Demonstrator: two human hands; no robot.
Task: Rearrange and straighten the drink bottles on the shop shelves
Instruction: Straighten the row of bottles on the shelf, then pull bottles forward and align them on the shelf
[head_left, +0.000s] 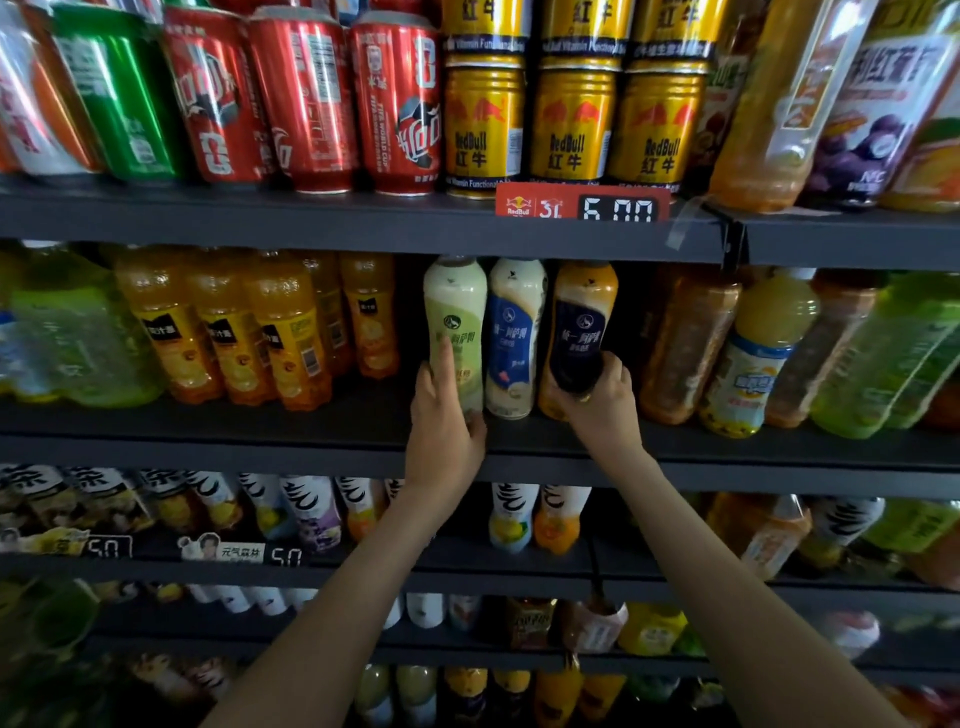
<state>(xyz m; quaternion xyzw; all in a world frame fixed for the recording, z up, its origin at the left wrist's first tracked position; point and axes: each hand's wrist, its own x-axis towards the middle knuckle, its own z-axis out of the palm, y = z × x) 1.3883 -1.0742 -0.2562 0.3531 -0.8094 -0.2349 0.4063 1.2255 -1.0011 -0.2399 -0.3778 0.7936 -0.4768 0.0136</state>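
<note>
— What were the hands on?
— On my feed, the left hand (445, 415) gripped a pale green bottle (453, 317), forefinger up its label. The right hand (607, 402) clasped the foot of a dark-labelled bottle (581, 322). Both were on the second shelf (260, 434), with a white-and-blue bottle (514, 338) between them.
— Caps?
— Hidden behind the shelf above (311, 221), which carried red cans (306, 98) and gold cans (571, 124).

A pale green bottle (454, 322), a cream bottle (514, 332) with a blue label and a tan bottle (579, 322) with a navy label sit at centre, orange juice bottles (228, 332) at nine o'clock, red cans (306, 98) at eleven, gold cans (571, 124) at twelve, on dark grey shelves (260, 218).
</note>
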